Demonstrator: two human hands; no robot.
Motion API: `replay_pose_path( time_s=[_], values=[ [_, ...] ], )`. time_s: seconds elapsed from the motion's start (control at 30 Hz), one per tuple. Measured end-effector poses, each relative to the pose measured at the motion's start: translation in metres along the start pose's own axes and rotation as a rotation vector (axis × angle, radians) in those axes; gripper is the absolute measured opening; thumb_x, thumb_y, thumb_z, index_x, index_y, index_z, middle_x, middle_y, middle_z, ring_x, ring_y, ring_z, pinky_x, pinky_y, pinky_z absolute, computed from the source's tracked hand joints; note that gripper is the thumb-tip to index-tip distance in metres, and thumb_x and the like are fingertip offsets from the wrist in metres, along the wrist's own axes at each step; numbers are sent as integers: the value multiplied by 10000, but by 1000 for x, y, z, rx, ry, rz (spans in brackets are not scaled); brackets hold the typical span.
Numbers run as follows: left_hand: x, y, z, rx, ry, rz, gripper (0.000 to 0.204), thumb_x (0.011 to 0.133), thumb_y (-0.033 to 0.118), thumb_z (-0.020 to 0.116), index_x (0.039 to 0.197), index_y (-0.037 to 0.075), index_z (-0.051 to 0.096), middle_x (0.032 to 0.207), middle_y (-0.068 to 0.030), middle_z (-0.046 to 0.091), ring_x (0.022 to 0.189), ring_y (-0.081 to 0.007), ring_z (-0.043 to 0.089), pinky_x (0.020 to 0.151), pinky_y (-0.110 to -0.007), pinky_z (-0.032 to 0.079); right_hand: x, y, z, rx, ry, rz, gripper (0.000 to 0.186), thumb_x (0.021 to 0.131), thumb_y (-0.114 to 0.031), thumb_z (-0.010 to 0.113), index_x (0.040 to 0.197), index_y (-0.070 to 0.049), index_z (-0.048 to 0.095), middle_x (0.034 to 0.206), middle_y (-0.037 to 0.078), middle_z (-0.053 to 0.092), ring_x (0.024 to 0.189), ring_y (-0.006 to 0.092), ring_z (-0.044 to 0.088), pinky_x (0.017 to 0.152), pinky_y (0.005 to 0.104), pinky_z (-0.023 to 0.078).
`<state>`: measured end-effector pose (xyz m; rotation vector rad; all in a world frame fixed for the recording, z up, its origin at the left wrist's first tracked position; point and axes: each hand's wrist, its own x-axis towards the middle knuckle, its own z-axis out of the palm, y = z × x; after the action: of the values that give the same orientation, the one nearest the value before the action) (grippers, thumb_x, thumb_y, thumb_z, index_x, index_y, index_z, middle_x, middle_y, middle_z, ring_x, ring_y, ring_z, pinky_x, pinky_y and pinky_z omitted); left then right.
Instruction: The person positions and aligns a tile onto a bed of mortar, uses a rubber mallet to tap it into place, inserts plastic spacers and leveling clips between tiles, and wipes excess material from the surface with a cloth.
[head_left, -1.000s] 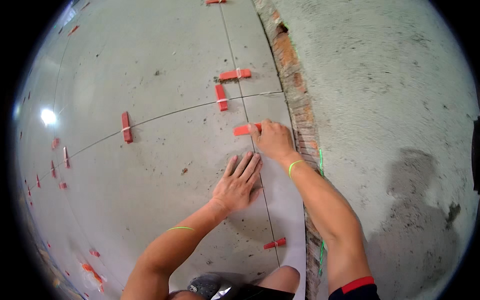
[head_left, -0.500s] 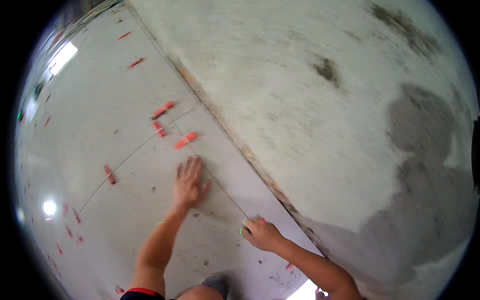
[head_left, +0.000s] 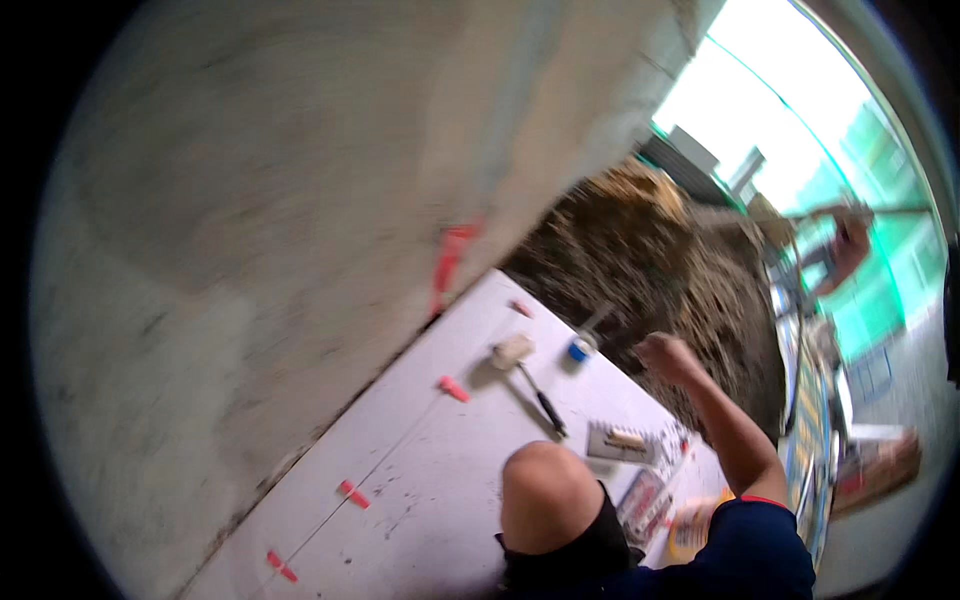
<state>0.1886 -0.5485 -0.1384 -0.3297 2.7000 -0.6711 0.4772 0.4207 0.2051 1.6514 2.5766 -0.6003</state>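
My right hand (head_left: 668, 357) reaches over the edge of the pale tile floor (head_left: 430, 490), beside a dark heap of sand or mortar (head_left: 650, 270). Motion blurs its fingers, so whether they grip anything is unclear. Nearest to it is a small blue-banded tool (head_left: 583, 346) with a grey shaft. A white-headed mallet (head_left: 513, 351) with a black handle lies on the tile to the left. Closer to my knee rests a notched trowel (head_left: 622, 441) with a wooden grip. My left hand is out of the picture.
Red tile-levelling wedges (head_left: 453, 389) line a tile joint. A plain wall (head_left: 250, 250) rises at left. A red-and-grey package (head_left: 643, 500) and a yellow bag (head_left: 690, 530) lie beside my knee. A blurred figure, seemingly another person (head_left: 848, 250), is near the bright opening.
The view has swung away from the wedges and tile joint to the heap and tools. My left hand, flat on the tile before, has left the view. My right hand has lifted off the joint.
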Motion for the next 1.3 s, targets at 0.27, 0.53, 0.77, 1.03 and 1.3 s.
replay_pose_path(
  time_s=[0.27,0.53,0.77,1.03,1.3],
  values=[
    [-126,305,-180,-351,123,650,427,938,367,682,1221,47,669,1216,-156,639,1146,-307,574,988,-415,454,-284,504,-51,-49,882,960,343,957,-341,611,966,-4,672,945,213,722,941,391,682,823,459,512],
    [-189,455,-261,-351,64,956,363,901,305,708,1140,34,679,1128,-138,627,1059,-286,573,916,-397,466,-439,549,35,738,456,1358,350,953,-261,675,1246,-81,610,1028,81,671,681,171,632,554,297,517],
    [-187,465,-284,-372,76,986,307,870,252,731,1070,22,688,1050,-123,617,983,-267,572,854,-380,477,-374,524,73,41,204,1155,430,868,-222,728,1247,-42,632,1068,135,705,911,172,698,657,324,567],
    [-172,458,-275,-482,54,1012,246,833,190,757,989,9,697,962,-106,606,896,-246,571,782,-361,489,-341,468,-41,12,306,1340,342,857,-264,647,1015,30,719,986,293,705,944,440,690,829,486,548],
    [-121,377,-283,-739,99,1042,189,797,129,782,908,-5,707,873,-88,595,809,-224,571,711,-342,502,-155,199,-40,65,156,83,280,913,-268,626,995,-29,747,906,210,678,854,360,649,821,437,525]
  ],
)
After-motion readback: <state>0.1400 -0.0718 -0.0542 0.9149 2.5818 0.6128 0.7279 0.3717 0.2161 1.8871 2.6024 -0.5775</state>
